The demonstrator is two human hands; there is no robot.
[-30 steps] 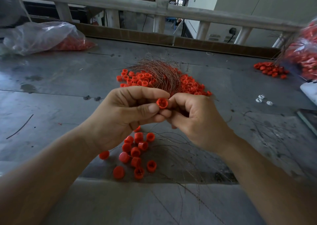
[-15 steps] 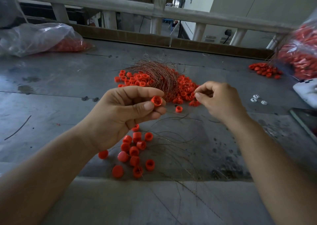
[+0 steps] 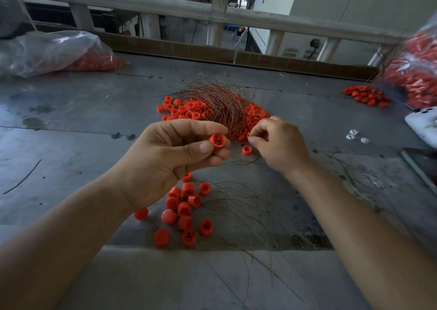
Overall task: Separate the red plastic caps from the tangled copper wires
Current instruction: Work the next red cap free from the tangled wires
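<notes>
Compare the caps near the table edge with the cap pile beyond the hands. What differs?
Count: the near caps are a loose handful, each one distinct; the far pile is a dense heap of many more.
Wires: only a few thin strands cross the near caps; a thick copper tangle sits over the far pile's middle.
Shared: both are red plastic caps on the grey table.

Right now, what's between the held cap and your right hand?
Head view: one loose red cap lying on the table, touching neither hand.
</notes>
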